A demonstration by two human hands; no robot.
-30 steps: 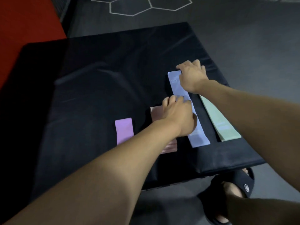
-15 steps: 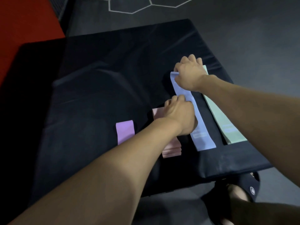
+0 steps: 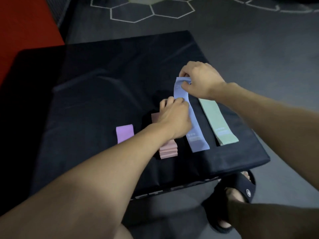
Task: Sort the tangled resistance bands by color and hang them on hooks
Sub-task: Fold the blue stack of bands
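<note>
A blue-lilac resistance band (image 3: 195, 125) lies lengthwise on the black mat (image 3: 96, 104). My right hand (image 3: 201, 80) pinches its far end and lifts it slightly off the mat. My left hand (image 3: 174, 118) grips the band's left edge near the middle. To the right a pale green band (image 3: 218, 121) lies flat. Left of the blue one a stack of pink bands (image 3: 168, 150) sits partly under my left wrist. A purple band (image 3: 124, 135) lies further left, its near end hidden by my forearm.
The mat's front edge (image 3: 189, 184) is close to me, with my foot in a black slide sandal (image 3: 236, 192) on the grey floor below it. A red floor area (image 3: 25, 28) lies at the far left. White hexagon lines (image 3: 151, 9) mark the floor beyond. No hooks are visible.
My right hand went from pressing flat on the blue band's far end to pinching and raising it. My left hand stayed on the band's middle. The view shifted slightly.
</note>
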